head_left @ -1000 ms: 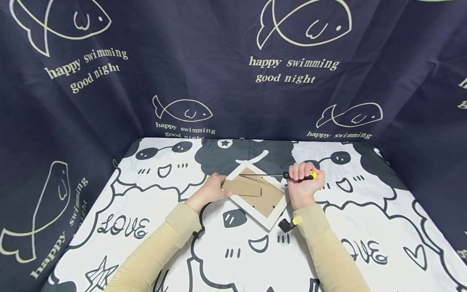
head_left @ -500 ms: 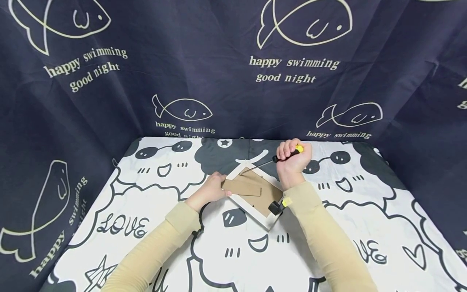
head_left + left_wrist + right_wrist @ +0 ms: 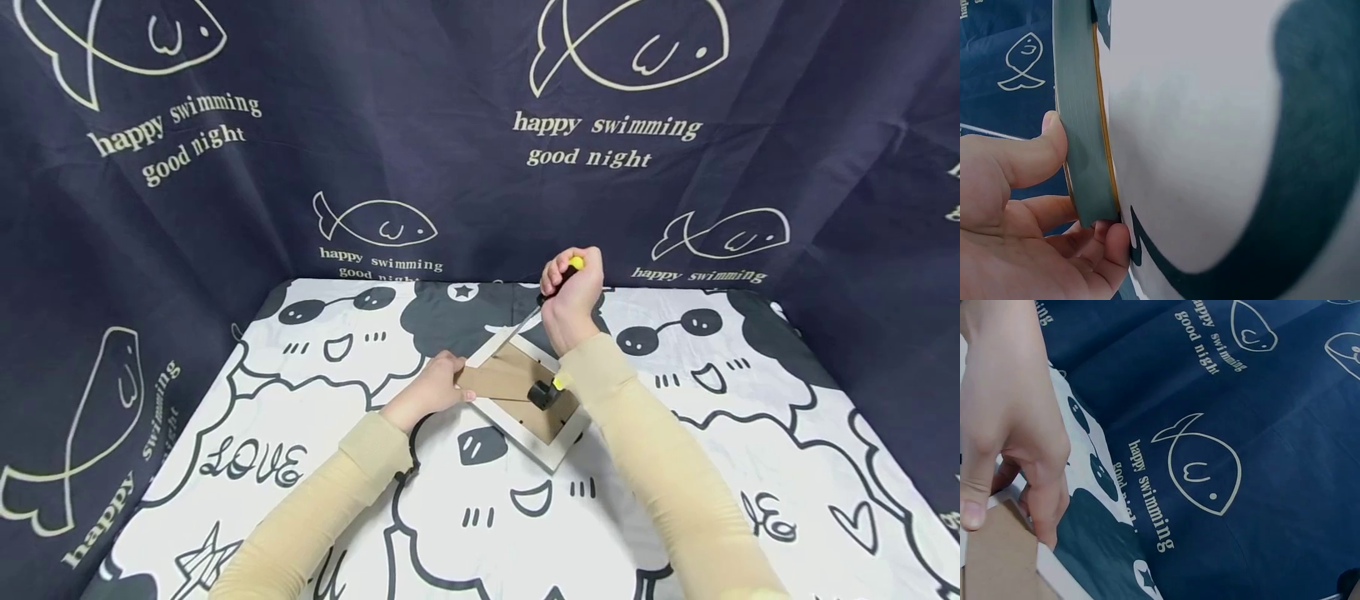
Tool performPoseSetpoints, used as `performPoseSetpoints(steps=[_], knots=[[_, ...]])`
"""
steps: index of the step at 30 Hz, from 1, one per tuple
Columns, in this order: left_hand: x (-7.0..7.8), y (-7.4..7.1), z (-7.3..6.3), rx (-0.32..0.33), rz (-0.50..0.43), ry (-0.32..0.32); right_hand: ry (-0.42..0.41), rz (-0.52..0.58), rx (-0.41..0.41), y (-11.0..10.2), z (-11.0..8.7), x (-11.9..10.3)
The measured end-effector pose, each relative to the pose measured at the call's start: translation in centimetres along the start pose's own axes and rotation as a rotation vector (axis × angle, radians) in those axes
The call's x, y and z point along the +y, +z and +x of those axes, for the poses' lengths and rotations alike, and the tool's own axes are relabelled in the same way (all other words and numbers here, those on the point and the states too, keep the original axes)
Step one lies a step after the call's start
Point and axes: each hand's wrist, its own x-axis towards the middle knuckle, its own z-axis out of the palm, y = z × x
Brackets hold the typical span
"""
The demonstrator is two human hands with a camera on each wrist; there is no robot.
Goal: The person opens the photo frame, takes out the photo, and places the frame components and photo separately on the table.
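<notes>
A white picture frame (image 3: 528, 435) lies back side up on the table, turned cornerwise, showing its brown backing (image 3: 551, 422) and a flat stand flap (image 3: 491, 383). My left hand (image 3: 429, 390) grips its left corner, thumb on one face and fingers round the other, as the left wrist view shows along the frame's edge (image 3: 1084, 125). My right hand (image 3: 573, 300) holds a screwdriver (image 3: 575, 263) with a black and yellow handle in its fist. The screwdriver's thin shaft slants down left to the upper-left inner edge of the frame, near the backing. Its tip is hard to make out.
A black-and-white cartoon-print cloth (image 3: 525, 533) covers the table. Dark blue fish-print curtains (image 3: 480, 167) hang behind and at both sides. The black camera (image 3: 542, 394) at my right wrist overlaps the frame in the head view.
My right hand has swung up and to the left, tilting the screwdriver from nearly flat to steep, its tip staying near the same frame edge. The left hand and frame have stayed put.
</notes>
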Motion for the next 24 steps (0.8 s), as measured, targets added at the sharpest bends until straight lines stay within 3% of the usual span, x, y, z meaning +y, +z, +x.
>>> performPoseSetpoints(steps=[13, 19, 24], knots=[[-0.2, -0.1, 0.2, 0.005, 0.034, 0.048, -0.007, -0.188, 0.038, 3.0, 1.4, 1.6], [-0.4, 0.0, 0.4, 0.024, 0.042, 0.079, 0.012, -0.204, 0.055, 3.6, 1.9, 2.1], [-0.5, -0.1, 0.4, 0.015, 0.023, 0.068, 0.028, -0.229, 0.077, 4.1, 2.3, 2.5]])
